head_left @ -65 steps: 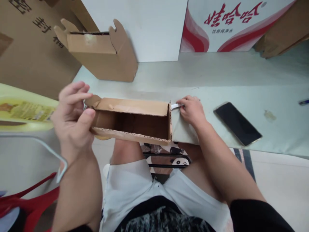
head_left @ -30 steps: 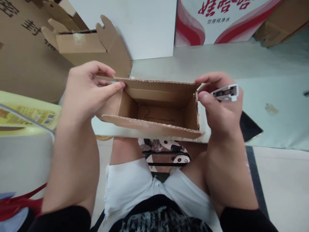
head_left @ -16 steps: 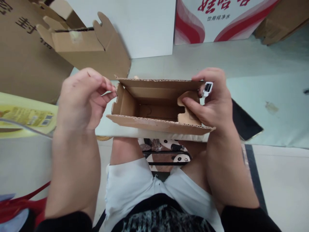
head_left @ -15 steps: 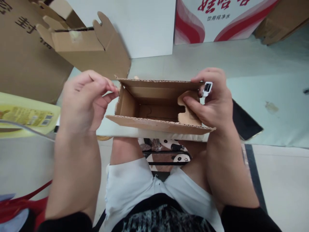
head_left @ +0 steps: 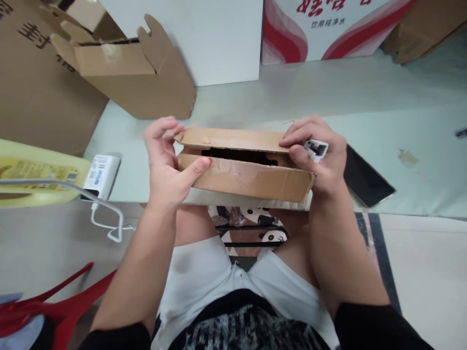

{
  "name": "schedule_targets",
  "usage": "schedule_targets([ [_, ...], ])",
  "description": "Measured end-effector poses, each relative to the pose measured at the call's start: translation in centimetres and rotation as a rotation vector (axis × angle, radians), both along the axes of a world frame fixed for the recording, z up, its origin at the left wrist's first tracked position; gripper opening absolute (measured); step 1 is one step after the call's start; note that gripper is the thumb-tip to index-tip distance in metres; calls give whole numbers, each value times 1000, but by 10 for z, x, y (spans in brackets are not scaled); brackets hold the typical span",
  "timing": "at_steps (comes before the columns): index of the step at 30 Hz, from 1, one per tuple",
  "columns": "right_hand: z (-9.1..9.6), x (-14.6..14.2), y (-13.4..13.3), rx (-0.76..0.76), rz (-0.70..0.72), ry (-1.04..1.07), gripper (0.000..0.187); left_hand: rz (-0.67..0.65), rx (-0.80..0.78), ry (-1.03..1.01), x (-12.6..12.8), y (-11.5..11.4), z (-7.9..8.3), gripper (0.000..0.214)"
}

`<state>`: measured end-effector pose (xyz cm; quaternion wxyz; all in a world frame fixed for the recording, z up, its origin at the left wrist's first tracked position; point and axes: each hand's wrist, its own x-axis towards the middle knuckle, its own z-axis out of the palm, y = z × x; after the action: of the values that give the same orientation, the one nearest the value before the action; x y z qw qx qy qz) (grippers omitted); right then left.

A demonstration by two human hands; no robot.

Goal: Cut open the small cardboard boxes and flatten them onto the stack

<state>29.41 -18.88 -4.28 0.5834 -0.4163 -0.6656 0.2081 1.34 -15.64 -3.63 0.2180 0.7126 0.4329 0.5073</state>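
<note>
Hard to make out: the inside of a small carton (head_left: 251,182), narrowed to a dark slot between two folded-in flaps, contents impossible to tell. Held up between two bare hands at the near edge of a pale tabletop (head_left: 412,104), slot upward. Left hand (head_left: 166,165) clamped on the carton's left end, thumb across the near flap, other fingers up by the far one, partly hidden. Right hand (head_left: 323,146) wrapped around a white tool (head_left: 317,149), mostly covered by the palm and too hidden to name, fingertips also on the far flap at the right end.

Partly behind the right wrist, a black phone (head_left: 368,175) flat on the tabletop. At the left edge, cut off, a yellow jug (head_left: 40,170), label blurred, white cable (head_left: 118,228) passing in front. Just beside the jug, a white device (head_left: 102,172).

Farther back, an open box (head_left: 131,92) with notched flaps raised, interior out of sight. Behind, to the left, a big carton (head_left: 54,92) with black characters, cut off. Also cut off at the top: a white panel (head_left: 204,43) and a red-and-white box (head_left: 328,36). At upper right, a brown box (head_left: 423,29), contents likewise unseen.
</note>
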Motion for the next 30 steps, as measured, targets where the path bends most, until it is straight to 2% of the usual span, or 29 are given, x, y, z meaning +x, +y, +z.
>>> schedule_targets([
  [3,-5,-3,3,-71,-82,57,33,-86,-109,97,-4,2,-1,28],
  [6,-15,-3,8,-136,-171,226,27,-75,-187,53,-9,5,-6,17],
  [9,-28,3,16,-185,-252,375,17,-29,-211,-24,-15,12,-10,19],
  [12,-36,10,21,-379,-307,337,11,56,-272,-223,-27,23,-12,30],
  [14,-37,12,21,-529,-256,257,11,147,-360,-384,-38,31,-13,40],
  [17,-33,5,17,-657,-39,160,20,287,-455,-533,-50,34,-17,46],
  [20,-30,-11,13,-640,200,117,39,387,-500,-554,-47,28,-26,41],
  [23,-32,-25,13,-579,313,111,50,423,-588,-536,-32,18,-38,38],
  [26,-35,-30,14,-560,309,72,52,391,-661,-603,-16,8,-49,52],
  [30,-32,-26,13,-499,266,-8,51,128,-765,-640,1,-11,-53,77],
])
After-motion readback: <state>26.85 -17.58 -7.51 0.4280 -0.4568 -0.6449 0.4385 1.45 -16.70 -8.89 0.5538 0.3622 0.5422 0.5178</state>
